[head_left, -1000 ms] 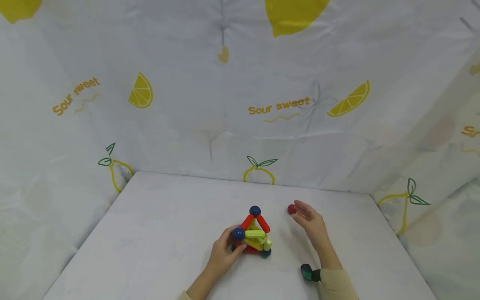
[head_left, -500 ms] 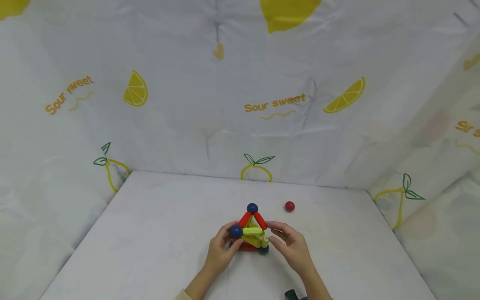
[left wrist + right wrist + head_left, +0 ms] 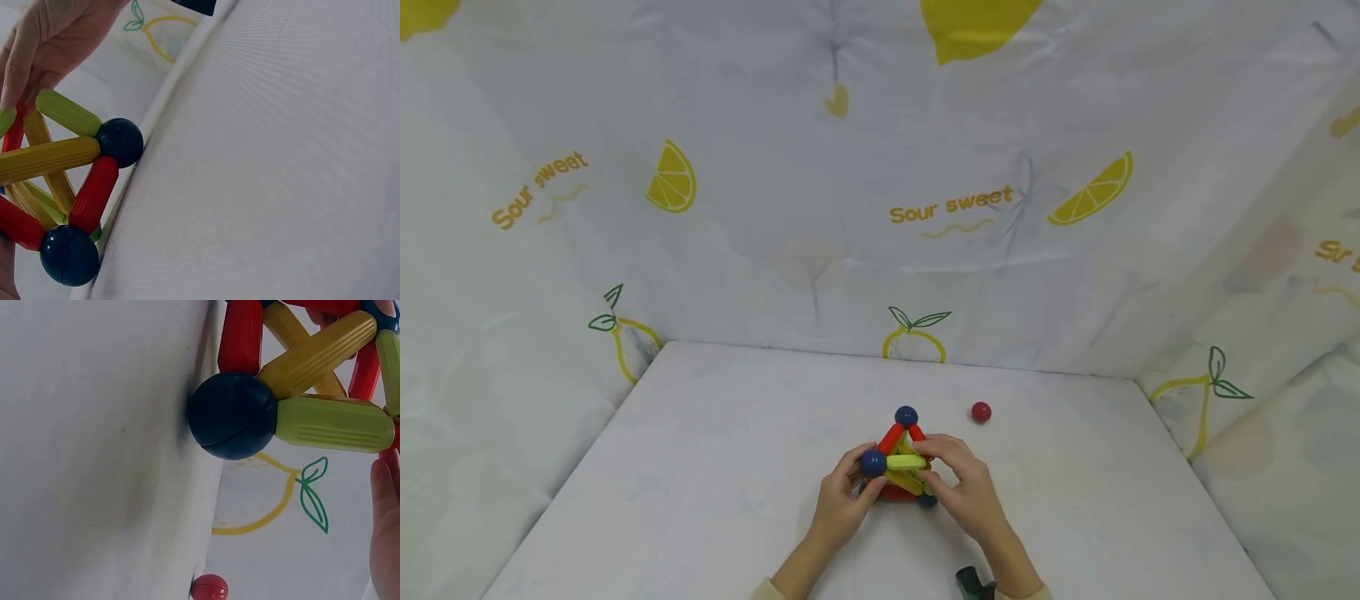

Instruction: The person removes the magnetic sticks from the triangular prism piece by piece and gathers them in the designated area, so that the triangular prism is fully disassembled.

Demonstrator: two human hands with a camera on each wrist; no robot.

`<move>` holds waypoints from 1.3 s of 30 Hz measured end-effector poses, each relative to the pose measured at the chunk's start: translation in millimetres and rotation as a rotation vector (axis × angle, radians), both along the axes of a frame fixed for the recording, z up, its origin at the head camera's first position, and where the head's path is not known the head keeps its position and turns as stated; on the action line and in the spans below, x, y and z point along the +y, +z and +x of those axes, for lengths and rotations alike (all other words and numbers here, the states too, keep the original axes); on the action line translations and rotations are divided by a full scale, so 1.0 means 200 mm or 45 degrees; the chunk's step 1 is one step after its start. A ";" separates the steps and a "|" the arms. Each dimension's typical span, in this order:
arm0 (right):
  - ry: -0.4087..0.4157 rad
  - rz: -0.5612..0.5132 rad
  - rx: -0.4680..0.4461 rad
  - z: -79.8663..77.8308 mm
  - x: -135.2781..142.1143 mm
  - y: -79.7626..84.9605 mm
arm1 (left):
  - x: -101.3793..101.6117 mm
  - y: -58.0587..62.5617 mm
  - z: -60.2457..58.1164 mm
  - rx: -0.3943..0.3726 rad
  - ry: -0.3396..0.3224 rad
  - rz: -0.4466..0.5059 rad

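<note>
Head view: closed in with right grip (image 3: 967, 493), now pinching right side of stick frame (image 3: 904, 482); holding left side with left grip (image 3: 841, 502); likely steadier.

Can't tell home or lab, just somewhere screened off. Creased white lemon-print sheeting (image 3: 775, 225) walls in a flat white table (image 3: 722, 450).

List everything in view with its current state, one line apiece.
Rod-and-ball structure: joined together, held between both hands
Top blue ball: attached, at the meeting point of two red rods
Left hand: gripping the structure's left side
Right hand: thumb and finger pinching the structure's right side
Red ball: loose on the table, apart from the structure
Printed backdrop: hanging, creased
</note>
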State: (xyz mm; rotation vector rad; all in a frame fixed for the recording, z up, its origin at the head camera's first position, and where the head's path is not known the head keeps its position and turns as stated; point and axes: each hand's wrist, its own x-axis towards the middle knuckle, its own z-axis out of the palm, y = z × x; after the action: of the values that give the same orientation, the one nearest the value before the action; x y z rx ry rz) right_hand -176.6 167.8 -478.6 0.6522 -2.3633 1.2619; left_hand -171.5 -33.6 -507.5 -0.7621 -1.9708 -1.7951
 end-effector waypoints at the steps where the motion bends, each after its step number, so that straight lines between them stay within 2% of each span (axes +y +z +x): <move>1: -0.005 0.007 0.004 0.00 0.00 0.00 | 0.00 0.00 0.00 0.008 0.003 -0.003; 10: -0.002 -0.020 0.037 -0.02 -0.02 0.00 | 0.00 0.01 0.01 -0.034 0.055 -0.051; 15: 0.081 -0.112 0.016 0.01 -0.03 0.06 | 0.00 0.01 0.02 -0.025 0.083 -0.080; 20: 0.181 -0.224 -0.058 0.03 -0.05 0.13 | 0.00 0.01 0.01 -0.002 0.096 -0.102; 24: 0.240 -0.291 -0.070 0.00 -0.03 0.07 | 0.00 0.02 0.01 0.023 0.100 -0.123; 28: 0.262 -0.300 -0.049 -0.03 0.00 0.02 | 0.01 0.02 0.01 0.032 0.105 -0.132; 35: 0.351 -0.347 -0.099 -0.04 0.04 0.04 | 0.01 0.02 0.00 0.040 0.133 -0.150; 39: 0.387 -0.389 -0.069 -0.04 0.07 0.06 | 0.00 0.01 0.00 0.019 0.158 -0.149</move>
State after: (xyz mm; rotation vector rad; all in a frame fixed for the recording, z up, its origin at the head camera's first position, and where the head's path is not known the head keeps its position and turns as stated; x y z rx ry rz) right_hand -184.2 181.2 -466.3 0.9073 -2.1012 1.7449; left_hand -170.7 -32.8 -504.6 -0.6710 -2.0796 -1.6112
